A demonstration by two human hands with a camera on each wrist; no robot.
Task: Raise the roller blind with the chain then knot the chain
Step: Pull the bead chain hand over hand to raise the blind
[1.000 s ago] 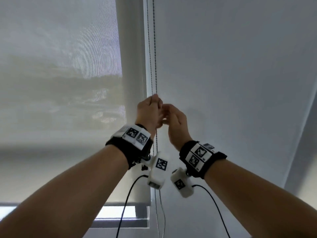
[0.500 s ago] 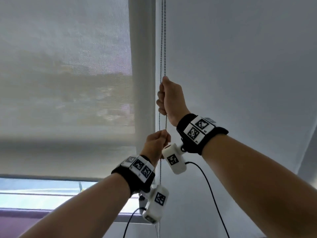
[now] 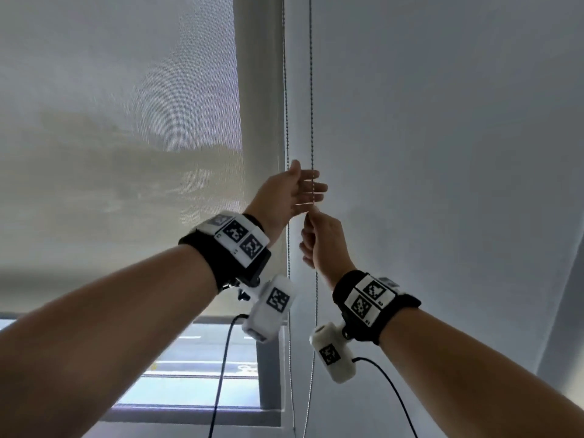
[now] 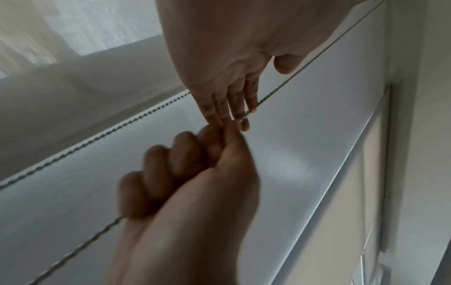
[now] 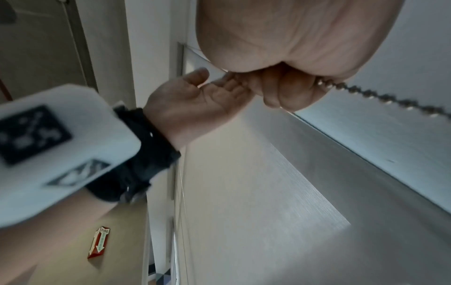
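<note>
Right hand (image 3: 325, 241) is closed in a fist around the right strand of the chain (image 3: 312, 90), thumb uppermost; the wrist views show beads leaving the fist at both ends, running taut. Left hand (image 3: 286, 192) is open just above it, fingers (image 3: 311, 184) straight and pointing right, thumb up, palm facing the wall; the strand passes in front of those fingers in the head view, and whether it touches them cannot be told. Left fingertips sit against the top of the right fist. Largest item in view is the blind (image 3: 120, 137), a pale translucent sheet covering most of the window on the left, its bottom bar (image 3: 94, 273) level with the left forearm; a strip of bright glass (image 3: 196, 358) shows below it. A grey frame post (image 3: 259, 90) stands between blind and chain. White wall (image 3: 442, 153) fills the right side. Both chain strands hang vertically, close together, just right of the post; the left strand (image 3: 287, 121) passes behind the left wrist, untouched. Each wrist carries a black band with printed markers and a white camera block (image 3: 271, 306) with a black cable. A small red arrow sign (image 5: 99, 242) marked FIRE appears in the right wrist view.
</note>
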